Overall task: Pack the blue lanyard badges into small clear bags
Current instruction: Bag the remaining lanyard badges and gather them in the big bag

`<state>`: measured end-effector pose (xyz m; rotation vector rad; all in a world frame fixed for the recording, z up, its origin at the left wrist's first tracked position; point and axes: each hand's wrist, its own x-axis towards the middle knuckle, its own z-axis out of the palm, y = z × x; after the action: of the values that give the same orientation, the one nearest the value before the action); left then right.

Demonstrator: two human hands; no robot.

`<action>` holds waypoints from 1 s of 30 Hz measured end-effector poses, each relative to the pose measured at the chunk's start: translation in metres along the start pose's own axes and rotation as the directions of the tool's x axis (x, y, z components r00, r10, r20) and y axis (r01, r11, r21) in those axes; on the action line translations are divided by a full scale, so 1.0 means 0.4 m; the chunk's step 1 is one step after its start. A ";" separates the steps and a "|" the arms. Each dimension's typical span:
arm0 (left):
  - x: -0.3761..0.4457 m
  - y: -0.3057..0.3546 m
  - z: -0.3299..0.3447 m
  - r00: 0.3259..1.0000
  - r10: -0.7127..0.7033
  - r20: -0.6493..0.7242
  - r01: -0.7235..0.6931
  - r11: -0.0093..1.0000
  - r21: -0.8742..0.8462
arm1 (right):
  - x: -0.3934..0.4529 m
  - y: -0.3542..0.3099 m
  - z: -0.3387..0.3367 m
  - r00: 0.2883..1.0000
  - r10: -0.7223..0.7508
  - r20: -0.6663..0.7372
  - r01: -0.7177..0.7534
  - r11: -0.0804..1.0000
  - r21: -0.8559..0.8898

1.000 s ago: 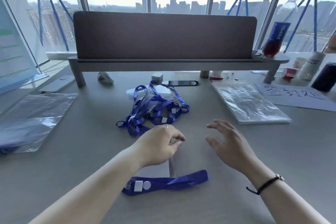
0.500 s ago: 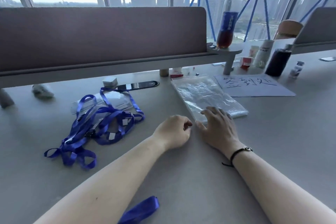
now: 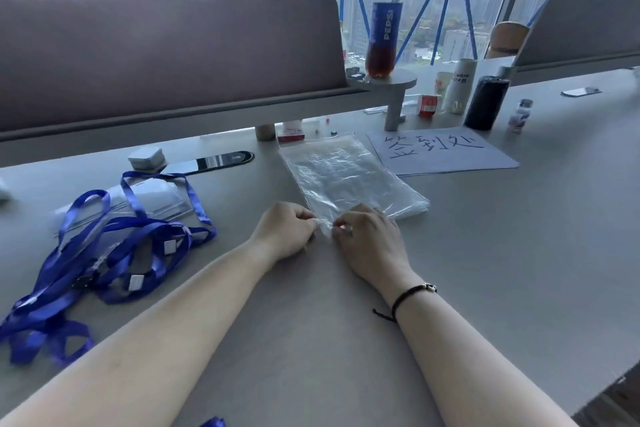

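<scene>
Centre frame: left hand (image 3: 289,230) and right hand (image 3: 369,239) each pinch the near corner of the clear bag stack (image 3: 349,180) on the surface (image 3: 485,236). Film looks thin, limp, slippery, clingy; peel one layer at the corner. Blue lanyard badges (image 3: 114,246) lie tangled at left, floppy.

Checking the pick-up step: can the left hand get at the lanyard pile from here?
Probably yes: bare desk lies between the left hand and the lanyard pile, but it is pinching a clear bag corner.

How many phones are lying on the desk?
2. One black phone lies behind the blue lanyards; another phone lies on the far right desk. Others may be hidden.
</scene>
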<state>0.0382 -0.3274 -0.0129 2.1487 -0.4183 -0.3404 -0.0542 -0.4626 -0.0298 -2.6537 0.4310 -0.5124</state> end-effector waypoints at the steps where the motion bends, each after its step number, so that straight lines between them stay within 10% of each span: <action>1: 0.000 0.004 -0.001 1.000 -0.009 0.017 0.010 1.000 -0.016 | 0.001 0.003 0.003 1.000 0.005 -0.007 -0.005 1.000 0.002; 30: 0.003 0.040 -0.012 0.977 -0.113 0.180 0.161 0.947 -0.278 | 0.002 -0.003 -0.008 0.998 0.032 -0.057 -0.018 0.971 0.237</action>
<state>0.0384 -0.3333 0.0028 1.8709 -0.2888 -0.6210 -0.0546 -0.4628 -0.0261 -2.4061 0.3942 -0.5980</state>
